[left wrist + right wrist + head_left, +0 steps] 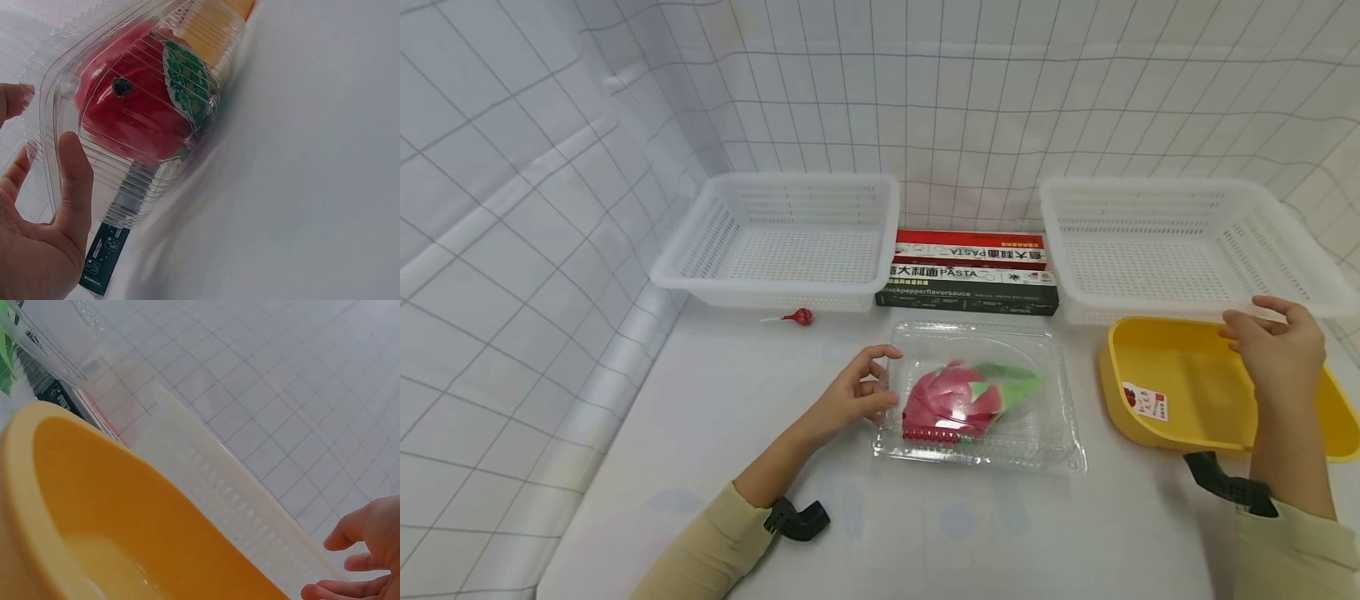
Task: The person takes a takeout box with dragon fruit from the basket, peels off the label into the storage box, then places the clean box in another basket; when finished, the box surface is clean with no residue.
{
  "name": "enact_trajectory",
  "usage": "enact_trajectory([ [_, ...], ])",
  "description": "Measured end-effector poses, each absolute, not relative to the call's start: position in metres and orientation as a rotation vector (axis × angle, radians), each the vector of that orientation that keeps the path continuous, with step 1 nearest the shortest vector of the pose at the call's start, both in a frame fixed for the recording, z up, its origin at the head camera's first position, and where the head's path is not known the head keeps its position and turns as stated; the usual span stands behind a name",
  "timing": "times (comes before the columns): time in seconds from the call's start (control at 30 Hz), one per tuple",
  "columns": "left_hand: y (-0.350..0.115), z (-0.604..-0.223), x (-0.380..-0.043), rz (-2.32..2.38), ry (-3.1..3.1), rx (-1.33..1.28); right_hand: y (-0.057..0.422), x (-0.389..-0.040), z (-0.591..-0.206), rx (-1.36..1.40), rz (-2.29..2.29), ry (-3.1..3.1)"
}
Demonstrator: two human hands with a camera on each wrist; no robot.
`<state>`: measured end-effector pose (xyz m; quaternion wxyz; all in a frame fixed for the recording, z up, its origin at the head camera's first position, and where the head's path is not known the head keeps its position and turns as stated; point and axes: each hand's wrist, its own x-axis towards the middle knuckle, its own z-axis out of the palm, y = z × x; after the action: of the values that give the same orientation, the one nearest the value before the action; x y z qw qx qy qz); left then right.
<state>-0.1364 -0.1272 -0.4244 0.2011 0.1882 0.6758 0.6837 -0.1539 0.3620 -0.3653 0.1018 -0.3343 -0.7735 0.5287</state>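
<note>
A clear plastic clamshell box (pixel 1037 425) lies in the middle of the table. Inside it is a pinkish-red, fruit-like item (pixel 951 400) with green leafy parts. My left hand (pixel 857 392) holds the box by its left edge. In the left wrist view, the thumb (pixel 75 181) lies along the near side of the clear plastic, and the other fingertips are at the rim. My right hand (pixel 1281 346) is above a yellow plastic bin (pixel 1138 429), fingers loosely bent with nothing in them. That bin has a small printed label on its left wall.
Two white perforated baskets stand at the back, one left (pixel 775 292) and one right (pixel 1075 304). Between them lie a red pasta box (pixel 970 242) and a dark pasta box (pixel 966 292). A red lollipop (pixel 803 317) lies before the left basket. A grid-patterned cloth (pixel 962 108) hangs behind.
</note>
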Motion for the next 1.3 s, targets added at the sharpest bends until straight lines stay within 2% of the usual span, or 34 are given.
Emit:
enact_trajectory([
  [0.43, -0.122, -0.425, -0.133, 1.983, 1.904, 0.546, 0.370, -0.155, -0.373, -0.879, 1.994, -1.833],
  [0.7, -0.118, -0.433, -0.133, 2.075, 1.865, 0.560, 0.375, -0.156, -0.379, -0.645, 2.337, -1.325],
  [1.07, -0.115, -0.432, -0.130, 2.189, 1.936, 0.534, 0.379, -0.158, -0.383, -0.621, 2.455, -1.162],
  [1.3, -0.114, -0.431, -0.131, 2.233, 1.957, 0.520, 0.383, -0.158, -0.380, -0.711, 2.389, -1.257],
])
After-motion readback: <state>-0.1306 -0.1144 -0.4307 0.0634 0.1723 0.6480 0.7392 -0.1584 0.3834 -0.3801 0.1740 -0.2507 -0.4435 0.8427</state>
